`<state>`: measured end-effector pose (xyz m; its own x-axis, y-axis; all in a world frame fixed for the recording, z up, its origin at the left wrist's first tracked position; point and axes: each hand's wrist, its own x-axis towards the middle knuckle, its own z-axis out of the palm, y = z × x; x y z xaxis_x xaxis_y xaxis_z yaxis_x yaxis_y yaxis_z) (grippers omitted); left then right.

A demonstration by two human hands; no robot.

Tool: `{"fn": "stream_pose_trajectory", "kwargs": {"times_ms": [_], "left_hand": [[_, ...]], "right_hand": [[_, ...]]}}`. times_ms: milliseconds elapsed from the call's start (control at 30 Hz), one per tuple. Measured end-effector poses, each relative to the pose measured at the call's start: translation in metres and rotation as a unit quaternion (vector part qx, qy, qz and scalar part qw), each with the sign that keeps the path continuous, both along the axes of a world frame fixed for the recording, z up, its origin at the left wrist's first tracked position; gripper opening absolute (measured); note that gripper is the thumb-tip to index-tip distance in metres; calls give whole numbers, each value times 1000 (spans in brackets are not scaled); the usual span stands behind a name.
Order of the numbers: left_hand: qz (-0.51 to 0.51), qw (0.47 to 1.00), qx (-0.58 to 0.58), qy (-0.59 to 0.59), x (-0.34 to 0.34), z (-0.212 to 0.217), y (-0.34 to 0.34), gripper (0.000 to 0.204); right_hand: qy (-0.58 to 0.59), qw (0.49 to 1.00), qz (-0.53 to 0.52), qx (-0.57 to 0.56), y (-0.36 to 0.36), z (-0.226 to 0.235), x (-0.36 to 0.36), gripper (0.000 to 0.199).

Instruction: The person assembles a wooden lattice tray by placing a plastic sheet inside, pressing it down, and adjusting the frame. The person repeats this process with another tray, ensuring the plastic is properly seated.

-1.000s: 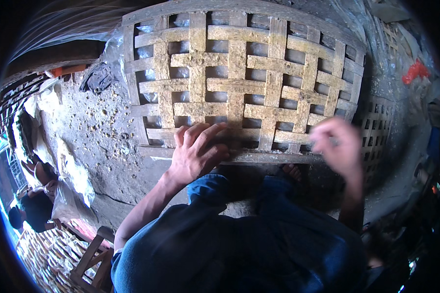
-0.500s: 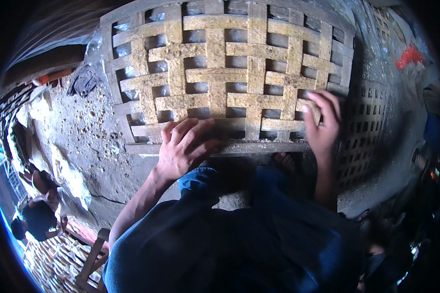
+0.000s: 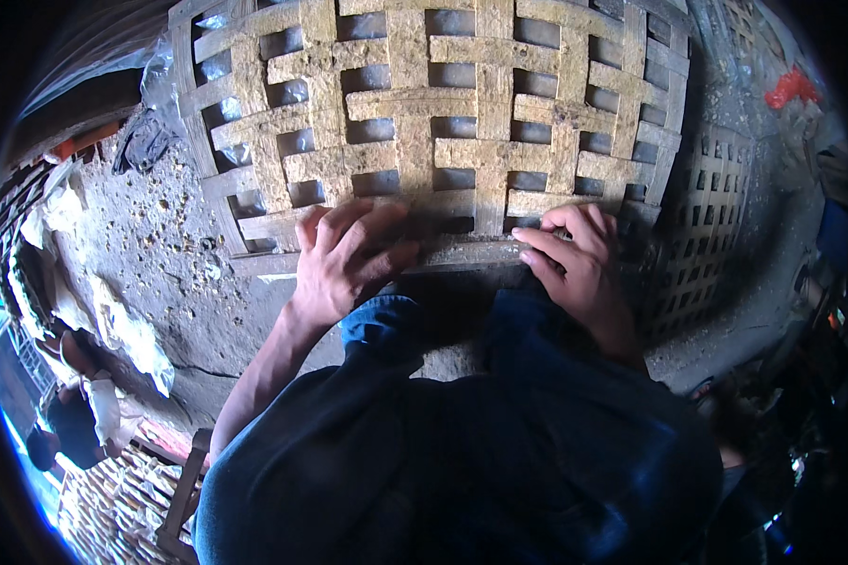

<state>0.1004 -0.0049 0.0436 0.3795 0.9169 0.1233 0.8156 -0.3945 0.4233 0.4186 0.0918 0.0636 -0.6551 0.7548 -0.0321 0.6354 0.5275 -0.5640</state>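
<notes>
In the head view, the right hand (image 3: 579,266) is now resting lower, half-open; the left hand (image 3: 337,266) is curling loosely. Both are meeting the near edge of the woven panel (image 3: 495,104) before the person, any grip unclear. Scraps (image 3: 148,241) are littering the grey floor (image 3: 226,325).

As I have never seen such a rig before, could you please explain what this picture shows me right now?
Gladly. There is no machine: a person works with a bare left hand and right hand. The camera is worn on the head and looks down, so the picture's left is the person's left. The fingers of both hands are at the near edge of a woven panel; whether they grip it, I cannot tell. Small bits lie scattered on the floor, and another panel is to the right.
</notes>
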Motion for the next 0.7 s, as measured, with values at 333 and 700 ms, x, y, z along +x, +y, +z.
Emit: {"fn": "stream_pose_trajectory", "kwargs": {"times_ms": [333, 700], "left_hand": [[5, 1000, 6, 2, 0, -3, -1, 36], [1, 1000, 18, 12, 1, -6, 0, 40]], "right_hand": [[22, 996, 84, -3, 18, -5, -1, 22], [-17, 981, 186, -58, 49, 2, 6, 16]]}}
